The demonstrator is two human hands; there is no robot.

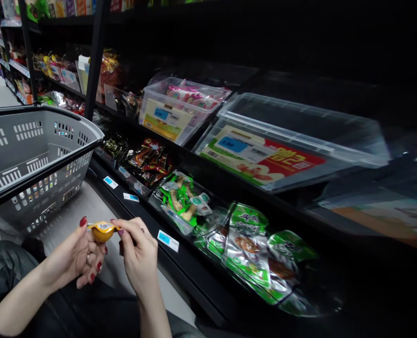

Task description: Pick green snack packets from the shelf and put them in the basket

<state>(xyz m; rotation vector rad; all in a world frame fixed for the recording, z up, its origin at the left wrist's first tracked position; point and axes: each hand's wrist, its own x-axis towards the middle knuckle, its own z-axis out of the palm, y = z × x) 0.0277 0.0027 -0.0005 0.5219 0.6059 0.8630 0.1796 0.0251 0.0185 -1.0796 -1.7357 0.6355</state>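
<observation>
Between my two hands is a small yellow snack packet [103, 231] with printing on its top face, held above my lap. My left hand [83, 258] pinches the packet's left end between thumb and index finger; its other fingers curl below. At the right end, my right hand [138, 249] grips the edge with thumb and fingers. A grey shopping basket [49, 162] with a black handle stands to the left of my hands. Beyond my right hand runs the lower shelf edge [148, 220] with price tags.
Green and silver snack packets [248, 249] lie in a clear bin at right; red-brown packets [150, 159] lie farther left. Above, one clear box [185, 112] holds pink packages, beside a larger clear box [296, 136]. A black shelf post [97, 58] rises behind the basket.
</observation>
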